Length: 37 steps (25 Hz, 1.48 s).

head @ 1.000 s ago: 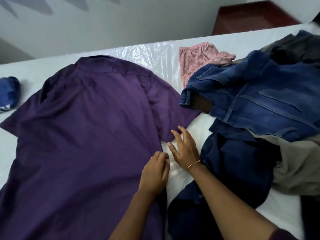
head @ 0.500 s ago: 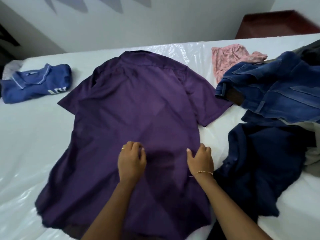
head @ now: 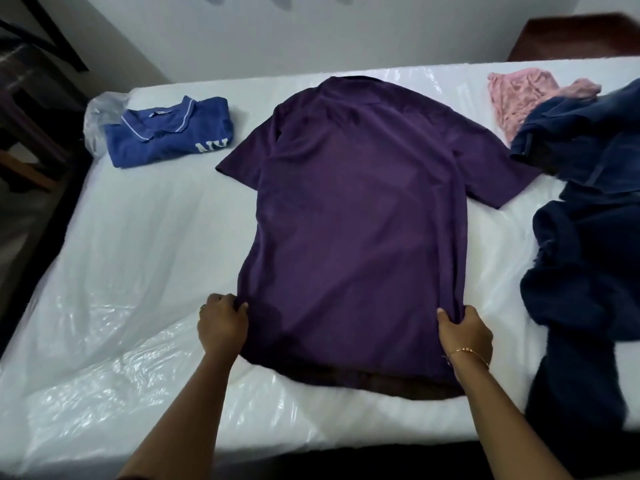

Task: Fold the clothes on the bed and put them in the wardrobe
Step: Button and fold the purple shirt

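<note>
A purple short-sleeved shirt [head: 356, 216] lies spread flat, back side up, in the middle of the bed [head: 145, 258], collar toward the far edge. My left hand [head: 221, 323] grips the shirt's left side edge near the hem. At the opposite side edge my right hand [head: 465, 332] holds the cloth, thumb on top of it. A folded blue polo shirt [head: 169, 131] rests at the far left of the bed.
The mattress is wrapped in clear plastic. A pile of unfolded clothes sits at the right: blue jeans [head: 581, 140], a dark navy garment [head: 588, 271], a pink garment [head: 519, 95]. A crumpled plastic bag [head: 100, 116] lies beside the polo. Dark wooden furniture [head: 571, 36] stands beyond the far right.
My hands have moved from the shirt's middle out to its two side edges near the hem and taken hold there. The shirt now lies straighter and flatter.
</note>
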Motion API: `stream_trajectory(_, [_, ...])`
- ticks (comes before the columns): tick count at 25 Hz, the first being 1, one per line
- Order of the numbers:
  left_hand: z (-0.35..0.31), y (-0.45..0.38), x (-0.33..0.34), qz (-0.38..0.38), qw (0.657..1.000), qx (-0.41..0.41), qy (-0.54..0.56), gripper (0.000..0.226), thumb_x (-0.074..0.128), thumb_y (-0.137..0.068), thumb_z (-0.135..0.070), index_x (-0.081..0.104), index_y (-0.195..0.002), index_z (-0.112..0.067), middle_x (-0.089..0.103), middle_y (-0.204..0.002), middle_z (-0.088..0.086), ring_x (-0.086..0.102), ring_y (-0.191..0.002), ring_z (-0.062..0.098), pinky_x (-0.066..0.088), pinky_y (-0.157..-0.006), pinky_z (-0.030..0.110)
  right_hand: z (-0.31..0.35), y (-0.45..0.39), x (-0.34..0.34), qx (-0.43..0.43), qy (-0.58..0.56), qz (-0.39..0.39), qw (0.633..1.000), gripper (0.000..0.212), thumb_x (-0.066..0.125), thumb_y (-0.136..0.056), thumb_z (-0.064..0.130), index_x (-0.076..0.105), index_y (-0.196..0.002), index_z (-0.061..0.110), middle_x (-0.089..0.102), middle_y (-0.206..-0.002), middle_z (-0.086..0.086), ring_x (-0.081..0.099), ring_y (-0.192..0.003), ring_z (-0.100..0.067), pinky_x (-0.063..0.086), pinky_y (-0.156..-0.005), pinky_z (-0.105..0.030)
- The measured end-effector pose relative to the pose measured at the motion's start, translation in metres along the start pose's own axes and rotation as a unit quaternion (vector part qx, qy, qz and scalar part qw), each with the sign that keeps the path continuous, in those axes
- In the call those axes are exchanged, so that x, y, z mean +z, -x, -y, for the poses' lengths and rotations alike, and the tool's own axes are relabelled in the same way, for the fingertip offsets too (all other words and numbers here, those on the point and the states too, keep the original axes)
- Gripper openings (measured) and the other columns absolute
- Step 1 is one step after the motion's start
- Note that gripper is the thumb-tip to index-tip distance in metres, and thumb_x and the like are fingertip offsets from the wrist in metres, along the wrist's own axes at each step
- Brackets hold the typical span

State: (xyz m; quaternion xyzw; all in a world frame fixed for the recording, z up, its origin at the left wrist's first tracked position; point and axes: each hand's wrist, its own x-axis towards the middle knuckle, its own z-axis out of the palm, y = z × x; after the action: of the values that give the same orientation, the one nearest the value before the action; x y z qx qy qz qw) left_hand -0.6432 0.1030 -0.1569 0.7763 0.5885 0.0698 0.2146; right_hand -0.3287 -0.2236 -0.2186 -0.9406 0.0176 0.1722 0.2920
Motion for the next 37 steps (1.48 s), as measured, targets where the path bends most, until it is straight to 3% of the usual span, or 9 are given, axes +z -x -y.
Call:
stream_trajectory(7, [-0.037, 0.032, -0.009, -0.016, 0.957, -0.084, 0.278, 0.029, 0.041, -0.111, -0.032, 0.055, -0.115, -0.008, 0.063, -0.112, 0.014, 0.059, -0.102, 0.037, 0.048, -0.088, 0.049, -0.012, 0.027, -0.014, -0.016, -0.067, 0.019, 0.997, 0.038, 0.080, -0.124, 0.036, 0.082, -0.137, 0.000, 0.090, -0.133, -0.025, 0.082, -0.118, -0.047, 0.079, -0.115, -0.065])
stream_trajectory(10, [-0.045, 0.037, -0.027, 0.010, 0.867, -0.207, 0.453, 0.040, 0.057, -0.105, -0.040, 0.065, -0.113, -0.002, 0.066, -0.111, 0.020, 0.060, -0.096, 0.042, 0.051, -0.086, 0.054, -0.015, 0.026, -0.034, 0.048, -0.295, 0.004, 0.954, 0.039, 0.088, -0.121, 0.030, 0.089, -0.140, -0.005, 0.091, -0.137, -0.026, 0.084, -0.114, -0.040, 0.074, -0.118, -0.057])
stream_trajectory(14, [-0.014, 0.046, -0.058, 0.041, 0.715, -0.289, 0.636, 0.014, 0.074, -0.097, -0.030, 0.081, -0.094, -0.018, 0.074, -0.125, 0.002, 0.072, -0.100, 0.018, 0.053, -0.102, 0.042, -0.041, 0.021, -0.068, 0.156, -0.455, -0.084, 0.873, 0.046, 0.088, -0.121, 0.025, 0.087, -0.151, -0.010, 0.085, -0.154, -0.033, 0.077, -0.086, -0.021, 0.069, -0.126, -0.058])
stream_trajectory(16, [0.009, 0.053, -0.054, 0.086, 0.675, -0.302, 0.668, 0.028, 0.066, -0.101, -0.034, 0.085, -0.084, -0.023, 0.068, -0.138, 0.000, 0.069, -0.111, 0.016, 0.047, -0.111, 0.041, -0.054, 0.024, -0.076, 0.202, -0.452, -0.083, 0.865, 0.046, 0.082, -0.125, 0.027, 0.084, -0.159, -0.004, 0.082, -0.162, -0.030, 0.084, -0.112, -0.035, 0.068, -0.137, -0.067])
stream_trajectory(19, [0.016, 0.070, -0.046, 0.148, 0.612, -0.316, 0.710, 0.035, 0.062, -0.100, -0.051, 0.080, -0.111, -0.023, 0.072, -0.132, 0.001, 0.066, -0.125, 0.021, 0.052, -0.104, 0.045, -0.061, 0.041, -0.077, 0.212, -0.462, -0.028, 0.861, 0.062, 0.084, -0.123, 0.041, 0.075, -0.173, 0.005, 0.080, -0.165, -0.020, 0.078, -0.146, -0.042, 0.064, -0.144, -0.066])
stream_trajectory(24, [-0.008, 0.114, -0.036, 0.250, 0.696, -0.248, 0.626, 0.044, 0.056, -0.104, -0.047, 0.065, -0.135, -0.017, 0.073, -0.128, 0.006, 0.068, -0.119, 0.024, 0.057, -0.102, 0.043, -0.063, 0.087, -0.045, 0.206, -0.555, 0.076, 0.802, 0.061, 0.092, -0.118, 0.036, 0.071, -0.174, 0.024, 0.080, -0.155, -0.005, 0.077, -0.146, -0.033, 0.059, -0.143, -0.057])
stream_trajectory(26, [-0.006, 0.120, -0.026, 0.184, 0.734, -0.262, 0.599, 0.040, 0.061, -0.104, -0.029, 0.061, -0.137, -0.007, 0.071, -0.131, 0.011, 0.066, -0.121, 0.027, 0.054, -0.100, 0.044, -0.073, 0.089, -0.023, 0.229, -0.494, 0.061, 0.836, 0.059, 0.091, -0.119, 0.024, 0.072, -0.174, 0.010, 0.080, -0.164, -0.014, 0.076, -0.149, -0.041, 0.063, -0.144, -0.068])
stream_trajectory(30, [0.012, 0.134, 0.004, 0.044, 0.724, -0.315, 0.612, 0.036, 0.049, -0.110, -0.015, 0.053, -0.145, -0.005, 0.060, -0.144, 0.020, 0.061, -0.122, 0.035, 0.050, -0.091, 0.048, -0.085, 0.097, -0.005, 0.243, -0.416, 0.015, 0.876, 0.047, 0.079, -0.127, 0.019, 0.074, -0.173, 0.009, 0.076, -0.169, -0.023, 0.075, -0.125, -0.038, 0.070, -0.131, -0.075])
stream_trajectory(37, [0.019, 0.141, -0.013, -0.082, 0.760, -0.264, 0.588, 0.052, 0.074, -0.094, -0.011, 0.039, -0.129, -0.028, 0.061, -0.123, 0.011, 0.065, -0.109, 0.021, 0.052, -0.095, 0.032, -0.087, 0.119, -0.008, 0.176, -0.343, -0.003, 0.923, 0.035, 0.090, -0.119, 0.041, 0.079, -0.151, 0.032, 0.083, -0.144, -0.008, 0.079, -0.128, -0.039, 0.069, -0.128, -0.056])
